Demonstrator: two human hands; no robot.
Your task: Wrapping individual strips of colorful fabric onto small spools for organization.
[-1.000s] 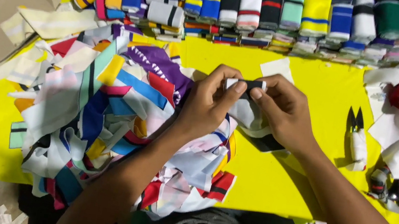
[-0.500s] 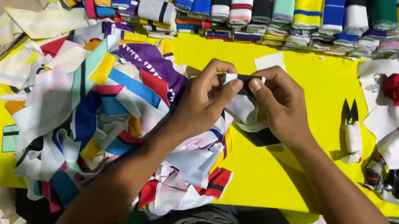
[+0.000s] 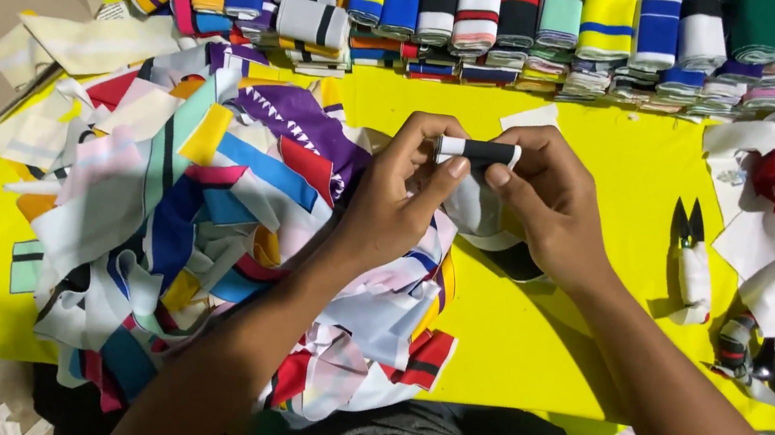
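Both hands, left hand [image 3: 400,199] and right hand [image 3: 551,205], have fingers clamped on a folded black-and-white fabric strip [image 3: 478,151] (held taut) above the yellow bench [image 3: 572,344], just right of the scrap pile [image 3: 203,232], left of the snips [image 3: 690,260].

Table [image 3: 617,169]: fabric scrap heap [image 3: 205,222] at left, snips [image 3: 690,260] at right, folded rib rolls [image 3: 497,11] along far edge, both hands [image 3: 471,199] meeting at centre

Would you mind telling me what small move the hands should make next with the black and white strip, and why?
Probably finish rolling it tight. Both the left hand and right hand pinch the black and white strip at its ends, with its loose tail hanging below, while finished rolls line the yellow table.
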